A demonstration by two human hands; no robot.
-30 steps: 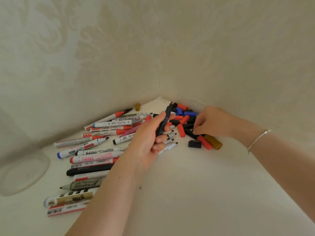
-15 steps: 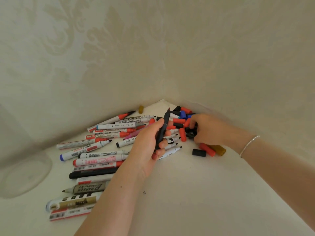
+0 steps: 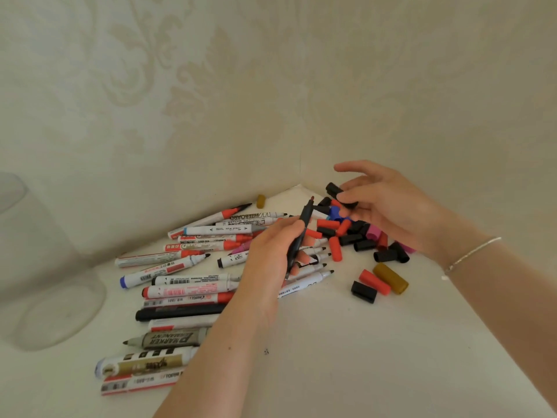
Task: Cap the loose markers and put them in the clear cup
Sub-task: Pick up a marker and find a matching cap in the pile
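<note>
My left hand (image 3: 271, 251) grips a slim black marker (image 3: 301, 230) upright, its bare tip pointing up toward the corner. My right hand (image 3: 382, 206) is lifted above the cap pile and pinches a black cap (image 3: 334, 189) between thumb and fingers, a short way right of the marker's tip. Several uncapped markers (image 3: 187, 285) lie in a heap on the white surface to the left. Loose caps (image 3: 346, 233) in red, black, blue and pink are piled in the corner. The clear cup (image 3: 45, 282) stands at the far left.
Patterned walls meet in a corner just behind the caps. A red cap (image 3: 375, 282), a black cap (image 3: 363, 292) and a gold cap (image 3: 391, 278) lie apart at the right. Another gold cap (image 3: 260, 201) sits by the left wall.
My right hand has risen out of the cap pile with a black cap pinched in its fingers. The left hand keeps the black marker upright in about the same place.
</note>
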